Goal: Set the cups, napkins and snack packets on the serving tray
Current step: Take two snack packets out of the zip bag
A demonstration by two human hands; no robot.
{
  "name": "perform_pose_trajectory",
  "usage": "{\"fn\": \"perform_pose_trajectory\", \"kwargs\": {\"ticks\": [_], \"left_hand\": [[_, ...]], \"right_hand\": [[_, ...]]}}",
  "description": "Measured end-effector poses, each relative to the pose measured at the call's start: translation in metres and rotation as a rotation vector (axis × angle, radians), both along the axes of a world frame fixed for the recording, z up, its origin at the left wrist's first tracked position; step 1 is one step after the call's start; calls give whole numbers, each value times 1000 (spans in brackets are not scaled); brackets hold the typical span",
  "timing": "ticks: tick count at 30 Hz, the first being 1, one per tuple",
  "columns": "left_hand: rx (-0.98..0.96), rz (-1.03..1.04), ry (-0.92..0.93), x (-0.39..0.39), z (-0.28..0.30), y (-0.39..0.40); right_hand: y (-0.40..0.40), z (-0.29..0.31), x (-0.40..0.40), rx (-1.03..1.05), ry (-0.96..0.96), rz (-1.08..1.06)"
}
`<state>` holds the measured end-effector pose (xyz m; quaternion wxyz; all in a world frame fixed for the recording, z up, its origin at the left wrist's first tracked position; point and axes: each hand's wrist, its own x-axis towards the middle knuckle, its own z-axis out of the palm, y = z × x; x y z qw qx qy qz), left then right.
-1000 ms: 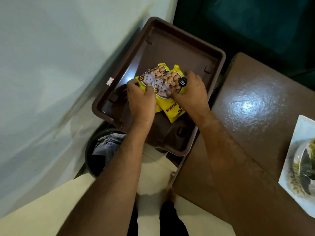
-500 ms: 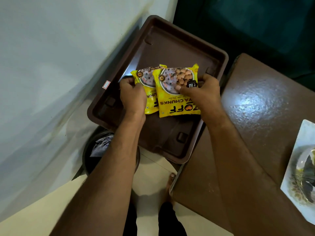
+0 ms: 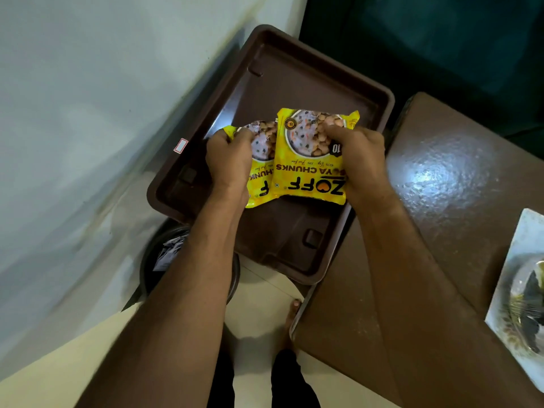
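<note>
A smooth pale wall (image 3: pixel 88 98) fills the left side, with a small red-edged label (image 3: pixel 180 145) beside the tray's left rim. Low against it stands a round dark bin (image 3: pixel 150 260) holding crumpled grey material, partly hidden by the left forearm.

The tray (image 3: pixel 294 72) is a deep rectangle of glossy brown plastic with rounded corners and small raised square lugs on its floor. Its near end overhangs the pale tiled floor (image 3: pixel 259 293).

The left hand (image 3: pixel 228 160) has its fingers curled round the top left corner of the left packet (image 3: pixel 260 172), a crinkly yellow foil pouch, creasing it. That packet lies over the tray's middle, its right part tucked under its neighbour.

The right packet (image 3: pixel 306 160) is flatter and shiny yellow, printed upside down with a round picture of brown chunks and bold black lettering. It overlaps the left packet above the tray's floor; whether either rests on the floor cannot be told. The right hand (image 3: pixel 360 161) pinches its right edge, fingers curled over the front.

Right of the tray is a brown table (image 3: pixel 441 187) with a pebbled, gleaming top. At the far right edge lies a pale rectangular sheet (image 3: pixel 512 275) carrying something blurred, possibly glass.
</note>
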<state>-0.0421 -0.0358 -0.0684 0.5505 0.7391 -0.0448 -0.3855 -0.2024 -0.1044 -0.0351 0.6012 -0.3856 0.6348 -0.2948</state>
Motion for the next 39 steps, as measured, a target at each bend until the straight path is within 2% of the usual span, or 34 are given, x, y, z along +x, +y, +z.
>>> {"fn": "perform_pose_trajectory", "kwargs": {"ticks": [4,10,16,18,22,26,29,32,34,36,38,39], "left_hand": [[-57,52,64,3,-2,1],[-98,76,40,1,-3,3],[-130,208,146,-5,-4,6],[-128,241,144,-8,-5,10],[-111,256,118,-8,-6,16],[-84,282,155,-7,-6,21],[-129,443,224,-12,-3,27],[-201,632,330,-25,-1,34],[-186,630,348,-38,2,40],[-52,534,249,-49,5,46],[195,399,-1,-60,11,53],[317,341,-151,-65,15,57]], "right_hand": [[-4,0,-3,12,-70,-46],[-1,-4,-7,18,-144,-107],[-5,0,-7,68,-194,-429],[-3,2,-8,64,-119,-398],[1,12,-10,-26,147,-183],[2,18,-9,10,115,-63],[2,16,-8,0,102,-162],[8,12,-5,23,-31,-329],[19,11,-3,57,-64,-282],[28,10,-1,150,3,-150],[33,7,-4,223,190,24],[36,6,-7,179,331,104]]}}
